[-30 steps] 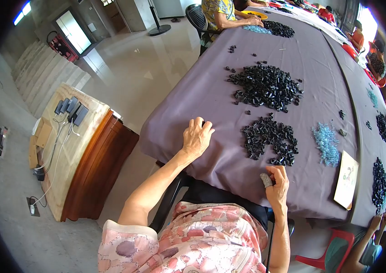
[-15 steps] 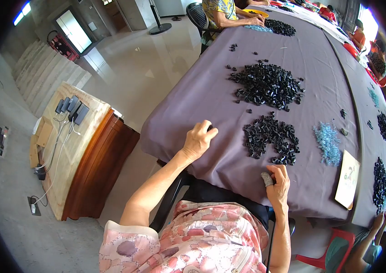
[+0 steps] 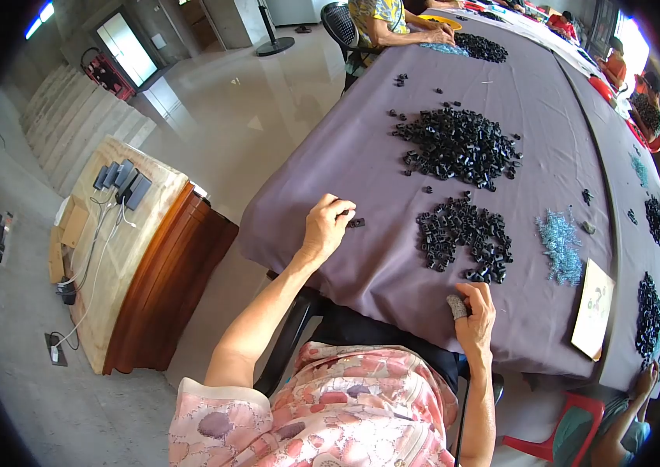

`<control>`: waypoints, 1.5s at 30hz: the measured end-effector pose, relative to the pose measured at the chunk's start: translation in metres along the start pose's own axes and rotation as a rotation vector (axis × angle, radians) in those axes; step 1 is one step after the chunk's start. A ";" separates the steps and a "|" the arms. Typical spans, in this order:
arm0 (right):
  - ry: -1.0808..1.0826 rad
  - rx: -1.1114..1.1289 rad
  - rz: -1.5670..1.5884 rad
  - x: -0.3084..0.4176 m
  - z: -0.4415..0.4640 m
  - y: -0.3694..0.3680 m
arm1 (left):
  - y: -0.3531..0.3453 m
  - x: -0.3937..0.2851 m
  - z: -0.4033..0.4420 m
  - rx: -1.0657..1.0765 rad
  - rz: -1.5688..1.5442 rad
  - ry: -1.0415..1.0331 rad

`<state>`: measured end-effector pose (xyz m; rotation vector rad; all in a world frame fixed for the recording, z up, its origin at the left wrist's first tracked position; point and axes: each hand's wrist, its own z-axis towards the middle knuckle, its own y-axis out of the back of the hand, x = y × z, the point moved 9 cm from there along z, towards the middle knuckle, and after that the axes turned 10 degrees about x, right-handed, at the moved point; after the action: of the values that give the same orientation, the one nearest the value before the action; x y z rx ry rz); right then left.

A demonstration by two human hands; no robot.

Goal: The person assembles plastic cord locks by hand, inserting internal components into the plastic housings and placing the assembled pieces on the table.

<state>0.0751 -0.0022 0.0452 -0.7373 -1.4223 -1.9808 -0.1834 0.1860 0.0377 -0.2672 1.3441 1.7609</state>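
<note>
My left hand (image 3: 327, 226) hovers over the cloth at the near left of the table, fingers curled but slightly parted. Just beyond its fingertips a small black plastic piece (image 3: 356, 222) lies on the cloth. At the front edge is my right hand (image 3: 477, 317), its fingers bent inward; a grey finger cover (image 3: 456, 306) wraps one digit. Whatever its fingertips may hold is hidden. Ahead of that hand spreads a loose pile of black plastic pieces (image 3: 462, 236). A larger heap of the same pieces (image 3: 461, 144) lies farther back.
Right of the pile are small clear-blue pieces (image 3: 559, 245) and a card (image 3: 594, 307). Grey-purple cloth (image 3: 299, 183) covers the long table. A co-worker (image 3: 380, 23) sits at the far left edge; others sit along the right. A wooden cabinet (image 3: 166, 288) stands left.
My left hand has drawn back slightly to the left and let go of the black piece, which now rests on the cloth. My right hand has stayed in place.
</note>
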 end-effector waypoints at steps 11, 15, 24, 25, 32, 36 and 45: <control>0.002 0.007 -0.017 -0.001 0.000 -0.003 | -0.027 -0.038 -0.007 0.250 0.342 -0.221; 0.013 -0.003 -0.027 0.001 0.000 -0.002 | -0.035 -0.031 -0.004 0.280 0.375 -0.142; 0.010 0.006 -0.036 0.000 0.000 -0.003 | -0.021 -0.001 0.005 0.169 0.034 -0.015; 0.013 0.001 -0.037 0.001 0.000 -0.002 | -0.015 0.008 0.006 0.138 -0.050 -0.005; 0.010 0.005 -0.056 0.003 0.002 -0.004 | 0.038 0.070 -0.064 0.073 -1.028 0.560; 0.006 0.007 -0.058 0.001 0.001 -0.006 | 0.071 0.107 -0.139 -0.053 -1.073 0.710; 0.023 -0.020 -0.109 0.004 0.001 -0.008 | -0.006 0.218 -0.219 0.007 -0.726 1.049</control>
<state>0.0666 0.0005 0.0437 -0.6557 -1.4588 -2.0819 -0.3785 0.1079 -0.1885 -1.6105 1.6109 0.9582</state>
